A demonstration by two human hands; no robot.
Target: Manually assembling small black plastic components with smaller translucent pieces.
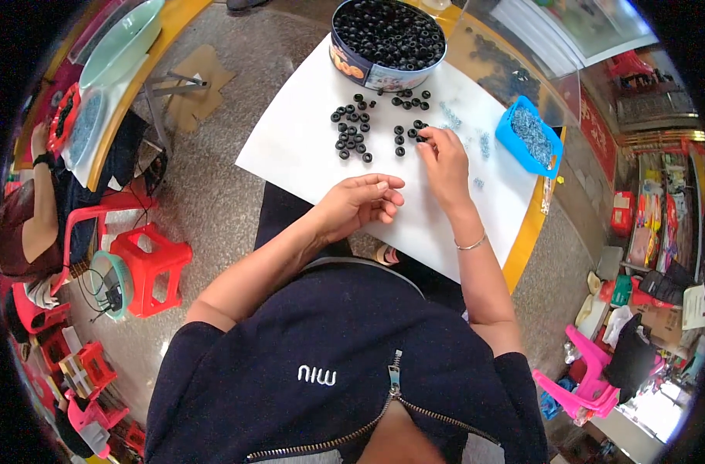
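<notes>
Black round beads with holes lie on a white sheet (283,135) in front of me. A loose cluster of them (351,127) sits on the left, and a short column of beads (399,141) stands to its right. My right hand (445,164) reaches over the sheet, thumb and forefinger pinched at a black bead (420,138) beside that column. Just above the sheet's near edge hovers my left hand (360,203), palm turned inward, fingers loosely curled and apart with nothing in them. Its nearest beads are the lower ones of the left cluster.
A round tub (387,73) full of black beads stands at the far edge. To the right, a blue tray (532,143) holds small bluish beads, with some scattered on the sheet. A red stool (153,267) stands at left, where another person's arm (43,205) reaches to a table.
</notes>
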